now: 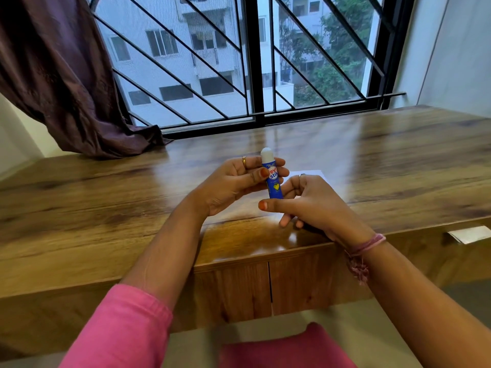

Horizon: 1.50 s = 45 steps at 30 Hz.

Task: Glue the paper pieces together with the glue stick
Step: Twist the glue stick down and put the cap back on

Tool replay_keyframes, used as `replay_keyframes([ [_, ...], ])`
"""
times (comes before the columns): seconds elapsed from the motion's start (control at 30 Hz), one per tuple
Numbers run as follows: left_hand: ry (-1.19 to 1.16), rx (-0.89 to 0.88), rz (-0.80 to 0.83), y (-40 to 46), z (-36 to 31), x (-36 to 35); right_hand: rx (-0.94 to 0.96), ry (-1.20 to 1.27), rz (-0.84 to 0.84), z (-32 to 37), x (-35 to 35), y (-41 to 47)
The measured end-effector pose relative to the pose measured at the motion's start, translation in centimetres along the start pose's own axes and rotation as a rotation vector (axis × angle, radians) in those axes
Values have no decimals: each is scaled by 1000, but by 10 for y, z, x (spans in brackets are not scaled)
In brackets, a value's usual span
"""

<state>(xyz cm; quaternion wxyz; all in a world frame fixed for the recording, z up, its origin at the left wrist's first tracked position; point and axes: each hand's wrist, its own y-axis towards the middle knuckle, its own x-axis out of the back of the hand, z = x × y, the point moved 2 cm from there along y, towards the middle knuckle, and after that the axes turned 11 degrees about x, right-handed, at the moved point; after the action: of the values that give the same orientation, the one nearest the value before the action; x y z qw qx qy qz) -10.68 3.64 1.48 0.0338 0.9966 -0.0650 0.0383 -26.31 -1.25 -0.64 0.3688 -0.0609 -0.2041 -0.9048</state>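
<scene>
A blue glue stick [273, 181] with a white rounded top stands upright in the air above the wooden desk [132, 197]. My left hand [233, 181] grips its upper body between thumb and fingers. My right hand [308, 203] pinches its bottom end with thumb and forefinger, and its other fingers are curled over something dark that I cannot make out. A white sheet of paper [312, 173] lies flat on the desk just behind my right hand, mostly hidden by it.
A small white paper-like piece [469, 234] sits at the desk's front edge on the far right. A purple curtain [66, 83] hangs onto the desk's back left corner. A barred window [252, 62] runs along the back. Cabinet doors [265, 288] are below the desk.
</scene>
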Motion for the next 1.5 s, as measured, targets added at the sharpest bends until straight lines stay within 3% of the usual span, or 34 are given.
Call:
replay_keyframes([
  [0.27,12,-1,0,-1,0,3,9,89,103,1,0,-2],
  [0.53,4,1,12,-1,-1,0,-27,74,13,-1,0,1],
  [0.83,8,0,-12,-3,-1,3,-11,138,90,3,0,-1],
  [1.07,24,2,28,-2,-1,0,-8,20,-5,4,-1,-1],
  [1.3,19,4,7,-3,0,5,-8,55,73,2,0,-2],
  [1.5,45,17,32,-2,1,3,-21,38,16,-1,0,1],
])
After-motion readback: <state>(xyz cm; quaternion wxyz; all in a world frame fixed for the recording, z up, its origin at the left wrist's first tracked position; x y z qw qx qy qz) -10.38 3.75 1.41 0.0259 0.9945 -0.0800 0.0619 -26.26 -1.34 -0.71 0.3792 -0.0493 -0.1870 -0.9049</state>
